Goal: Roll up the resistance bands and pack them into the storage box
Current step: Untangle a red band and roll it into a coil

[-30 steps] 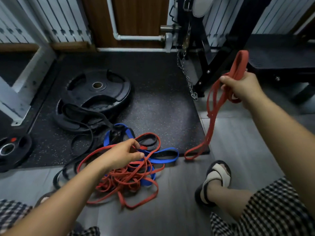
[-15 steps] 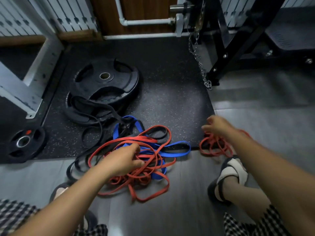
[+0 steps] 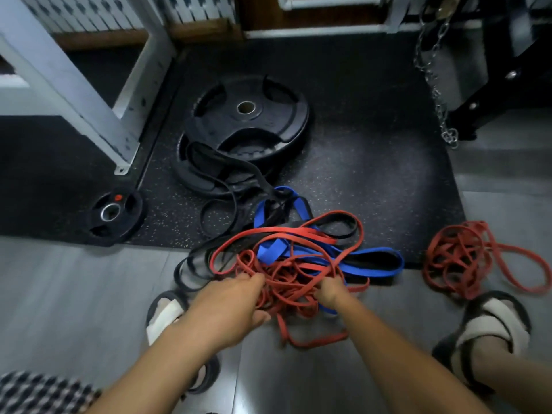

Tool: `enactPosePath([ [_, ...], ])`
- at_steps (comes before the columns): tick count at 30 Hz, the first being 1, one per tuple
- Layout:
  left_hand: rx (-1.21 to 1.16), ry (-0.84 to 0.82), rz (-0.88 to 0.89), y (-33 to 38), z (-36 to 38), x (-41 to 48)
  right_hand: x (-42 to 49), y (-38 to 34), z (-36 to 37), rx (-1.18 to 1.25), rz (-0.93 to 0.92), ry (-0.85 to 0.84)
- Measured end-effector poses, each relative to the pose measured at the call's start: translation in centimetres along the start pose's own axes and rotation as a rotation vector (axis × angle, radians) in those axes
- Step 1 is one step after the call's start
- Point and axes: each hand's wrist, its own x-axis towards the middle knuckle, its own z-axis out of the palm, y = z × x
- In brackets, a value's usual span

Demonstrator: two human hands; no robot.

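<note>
The right hand [image 3: 330, 291] curls round strands of the thin red bands [image 3: 286, 282] tangled on the floor [image 3: 89, 294], probably to tease one free. The left hand [image 3: 236, 306] digs in beside it, its hold unclear. Behind, a blue band [image 3: 367, 264] and black bands [image 3: 221, 186] thread through the knot. A separate red bundle [image 3: 460, 258] lies well apart to the right. No storage box is in view.

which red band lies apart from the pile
The red band far right, beside the sandal; the other red bands sit tangled in the middle pile.
</note>
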Motion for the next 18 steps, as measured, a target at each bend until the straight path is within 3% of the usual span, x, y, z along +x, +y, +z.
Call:
enactPosePath([
  [2, -0.012, -0.001, 0.003, -0.3, 0.0, -0.1, 0.3, 0.2, 0.5, 0.174, 0.002, 0.014],
  [6, -0.005, 0.001, -0.006, -0.4, -0.2, 0.0, -2.4, -1.6, -1.5, 0.413, -0.037, 0.328],
  [9, -0.047, 0.074, -0.035, -0.1, -0.9, 0.3, -6.5, -4.9, -5.5, 0.575, -0.207, 0.480],
  [14, -0.493, 0.386, 0.015, 0.5, -3.0, 0.9, -17.2, -9.8, -11.6, 0.768, -0.503, 0.200],
  [18, -1.121, 0.260, 0.363, 2.8, -4.2, 0.4, -25.9, -11.0, -15.0, 0.844, -0.746, 0.148],
])
